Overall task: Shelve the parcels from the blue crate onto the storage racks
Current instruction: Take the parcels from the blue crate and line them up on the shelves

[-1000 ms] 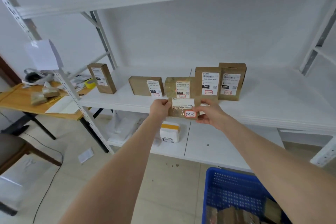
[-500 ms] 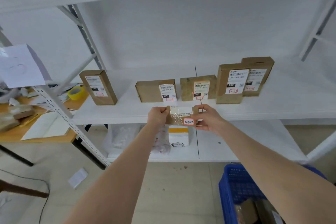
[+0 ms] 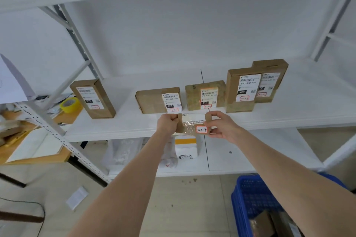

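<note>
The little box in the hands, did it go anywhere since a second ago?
The parcel came down in view. A second ago it covered the bottom of the middle box; now it is held lower, at the front edge of the shelf. The left grip and right grip kept hold of its two ends, and nothing was let go. The five boxes on the shelf stayed put.

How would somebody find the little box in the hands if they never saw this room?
Find the white rack and its middle shelf, where five brown boxes stand in a row. In front of them, the left hand and right hand hold a smaller box. It is the smallest, shiny with clear tape, and its red-edged tag reads 3-3-4.
</note>
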`<control>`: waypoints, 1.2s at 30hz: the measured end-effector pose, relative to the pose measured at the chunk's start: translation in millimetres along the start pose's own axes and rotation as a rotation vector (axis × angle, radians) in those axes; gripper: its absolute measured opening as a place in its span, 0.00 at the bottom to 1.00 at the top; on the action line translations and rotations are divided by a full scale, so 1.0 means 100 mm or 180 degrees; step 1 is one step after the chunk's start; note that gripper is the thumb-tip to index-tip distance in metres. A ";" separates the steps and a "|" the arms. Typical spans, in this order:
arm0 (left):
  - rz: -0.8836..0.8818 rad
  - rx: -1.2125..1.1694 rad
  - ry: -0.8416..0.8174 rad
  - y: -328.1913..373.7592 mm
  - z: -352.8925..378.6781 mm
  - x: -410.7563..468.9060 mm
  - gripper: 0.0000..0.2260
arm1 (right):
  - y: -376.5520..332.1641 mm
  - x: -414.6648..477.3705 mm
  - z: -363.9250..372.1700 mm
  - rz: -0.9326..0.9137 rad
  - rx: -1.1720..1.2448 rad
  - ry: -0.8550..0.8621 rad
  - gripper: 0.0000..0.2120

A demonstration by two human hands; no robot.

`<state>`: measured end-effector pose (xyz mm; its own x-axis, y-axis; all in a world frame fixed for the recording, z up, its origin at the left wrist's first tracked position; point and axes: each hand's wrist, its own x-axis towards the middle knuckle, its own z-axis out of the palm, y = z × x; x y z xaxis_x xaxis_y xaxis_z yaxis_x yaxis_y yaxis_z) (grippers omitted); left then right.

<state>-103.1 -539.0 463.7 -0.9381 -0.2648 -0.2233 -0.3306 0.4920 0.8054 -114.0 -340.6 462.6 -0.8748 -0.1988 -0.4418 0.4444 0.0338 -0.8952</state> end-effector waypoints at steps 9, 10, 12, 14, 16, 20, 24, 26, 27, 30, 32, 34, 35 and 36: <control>0.0000 -0.0378 -0.0085 0.38 0.31 0.04 0.17 | -0.06 0.13 -0.33 -0.0135 0.0121 0.0160 0.28; 0.0006 -0.0419 -0.0103 0.41 0.34 0.04 0.17 | -0.06 0.15 -0.35 -0.0164 0.0125 0.0188 0.29; 0.0001 -0.0504 -0.0128 0.47 0.39 0.05 0.17 | -0.05 0.17 -0.40 -0.0239 0.0096 0.0257 0.29; -0.0074 -0.0636 -0.0134 0.51 0.41 0.05 0.17 | -0.04 0.20 -0.44 -0.0320 0.0067 0.0290 0.28; -0.0112 -0.0733 -0.0131 0.53 0.41 0.04 0.17 | -0.04 0.24 -0.47 -0.0377 0.0054 0.0313 0.28; -0.0073 -0.0886 -0.0105 0.53 0.44 0.03 0.14 | 0.01 0.28 -0.50 -0.0405 -0.0075 0.0444 0.27; -0.0061 -0.1009 -0.0101 0.53 0.45 0.05 0.12 | 0.00 0.29 -0.53 -0.0440 -0.0201 0.0601 0.25; -0.0073 -0.1045 -0.0124 0.53 0.47 0.07 0.11 | 0.00 0.31 -0.56 -0.0432 -0.0165 0.0646 0.24; -0.0062 -0.1060 -0.0128 0.54 0.49 0.09 0.10 | -0.01 0.32 -0.58 -0.0444 -0.0198 0.0666 0.24; -0.0036 -0.1090 -0.0121 0.53 0.55 0.14 0.11 | -0.01 0.36 -0.62 -0.0478 -0.0262 0.0706 0.22; -0.0013 -0.1075 -0.0108 0.52 0.58 0.18 0.11 | 0.00 0.39 -0.64 -0.0503 -0.0288 0.0737 0.22; 0.0010 -0.1051 -0.0102 0.53 0.62 0.24 0.11 | 0.02 0.45 -0.65 -0.0505 -0.0373 0.0811 0.22; -0.0001 -0.1056 -0.0106 0.53 0.64 0.28 0.12 | 0.04 0.48 -0.67 -0.0517 -0.0423 0.0864 0.22; -0.0024 -0.1086 -0.0120 0.53 0.66 0.31 0.12 | 0.05 0.52 -0.68 -0.0521 -0.0478 0.0917 0.22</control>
<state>-156.7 -466.7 462.8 -0.9411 -0.2332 -0.2450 -0.2898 0.1827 0.9395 -170.5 -284.2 431.4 -0.9600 0.0698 -0.2711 0.2793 0.1719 -0.9447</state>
